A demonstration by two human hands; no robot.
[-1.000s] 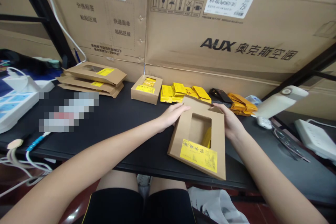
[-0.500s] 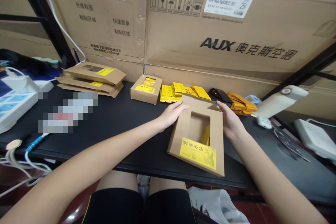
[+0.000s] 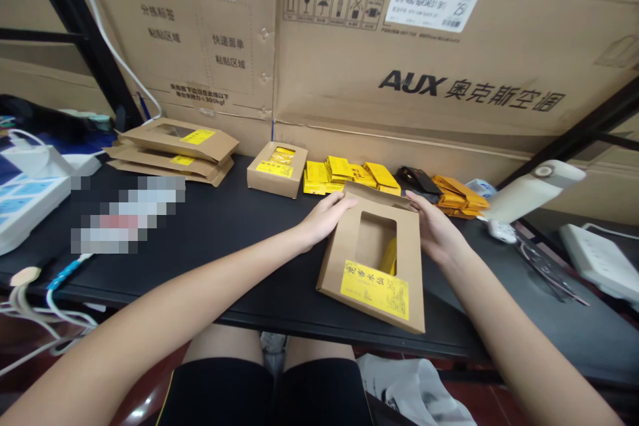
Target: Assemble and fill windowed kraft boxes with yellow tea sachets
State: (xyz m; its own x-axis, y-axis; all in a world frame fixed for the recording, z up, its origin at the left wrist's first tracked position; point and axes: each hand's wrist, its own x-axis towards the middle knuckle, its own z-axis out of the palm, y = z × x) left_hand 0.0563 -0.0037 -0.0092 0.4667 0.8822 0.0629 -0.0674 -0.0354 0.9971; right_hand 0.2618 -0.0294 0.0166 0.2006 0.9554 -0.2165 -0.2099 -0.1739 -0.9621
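Both grips closed on one cardboard box [image 3: 408, 249], below and right of frame centre: left hand [image 3: 324, 219] at its upper left edge, right hand [image 3: 438, 229] at its upper right corner. Yellow packaging [image 3: 391, 257] visible through its window [image 3: 374, 233]. Outward: loose yellow packets [image 3: 339, 170] right of centre, smaller box [image 3: 269, 184] mid-frame, stacked boxes [image 3: 212, 143] left, white bottle [image 3: 532, 193] far right.

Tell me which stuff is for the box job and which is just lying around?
Seems part of the job:
- windowed box, held by the left hand and right hand
- yellow packets
- smaller box showing yellow packets
- stack of boxes with matching yellow labels

Probably just lying about:
- white bottle
- power strip
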